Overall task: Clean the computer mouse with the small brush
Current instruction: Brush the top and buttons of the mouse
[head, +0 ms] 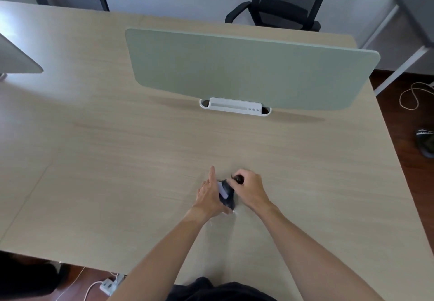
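Pale wood desk (117, 160), green divider panel (246, 70) at far side, black chair (281, 7) behind. Mouse (227, 195) near-centre on desk, tipped on edge; left hand (209, 195) steadies it w/ index finger straight. Right hand (251, 188) fingers curled tight round small brush (239, 179), touching mouse top.

A person leans over a big pale wood table (117, 160). Near the table's front edge, the left hand (209, 195) holds a dark computer mouse (227, 195) tipped up on its side. The pointing finger sticks out straight toward the far edge. The right hand (250, 188) is curled around a small dark brush (238, 179), and the brush touches the top of the mouse. Farther back, in the middle of the table, a pale green screen (246, 70) stands up in a white holder (234, 107). A black chair (281, 7) sits past the far edge. A white power strip (110, 284) lies on the floor under the front edge.
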Motion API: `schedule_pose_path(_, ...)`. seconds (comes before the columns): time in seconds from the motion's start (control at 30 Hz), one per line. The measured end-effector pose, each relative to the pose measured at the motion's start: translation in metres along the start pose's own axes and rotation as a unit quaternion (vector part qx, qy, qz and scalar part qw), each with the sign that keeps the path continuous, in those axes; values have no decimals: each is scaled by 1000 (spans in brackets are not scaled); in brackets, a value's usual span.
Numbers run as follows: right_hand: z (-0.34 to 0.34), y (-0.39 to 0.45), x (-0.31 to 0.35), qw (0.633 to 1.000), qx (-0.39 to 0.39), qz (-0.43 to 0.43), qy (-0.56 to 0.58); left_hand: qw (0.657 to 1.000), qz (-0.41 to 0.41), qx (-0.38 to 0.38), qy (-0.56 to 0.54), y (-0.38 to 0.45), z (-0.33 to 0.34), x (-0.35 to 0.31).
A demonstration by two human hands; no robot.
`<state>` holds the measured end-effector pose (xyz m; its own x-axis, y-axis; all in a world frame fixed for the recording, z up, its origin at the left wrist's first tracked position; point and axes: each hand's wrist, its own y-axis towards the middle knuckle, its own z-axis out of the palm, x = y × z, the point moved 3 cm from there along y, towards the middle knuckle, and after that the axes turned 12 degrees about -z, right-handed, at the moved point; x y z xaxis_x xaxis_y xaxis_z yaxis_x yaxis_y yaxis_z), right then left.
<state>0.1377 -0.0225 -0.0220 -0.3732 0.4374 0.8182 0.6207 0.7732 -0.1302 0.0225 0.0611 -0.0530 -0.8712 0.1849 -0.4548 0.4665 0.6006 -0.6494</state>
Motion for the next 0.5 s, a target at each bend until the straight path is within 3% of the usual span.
schedule_pose_path(0.1, -7, 2, -7, 995, -41, 5, -95, 1000, 4, 13, 14, -1, 0, -1)
schedule_pose_path(0.2, -12, 4, -4, 996, -74, 0, -53, 1000, 1, 5, 20, -3, 2, -3)
schedule_pose_path(0.3, -4, 8, 1, 1000, -12, 18, 15, 999, -24, -36, -28, -6, 6, -2)
schedule_pose_path(0.37, 2, 7, 0, 1000, 18, 15, -7, 995, -43, -40, -79, -8, 9, -1)
schedule_pose_path(0.5, -3, 7, -5, 995, -43, 7, -94, 992, -58, -56, -98, -12, 8, -3)
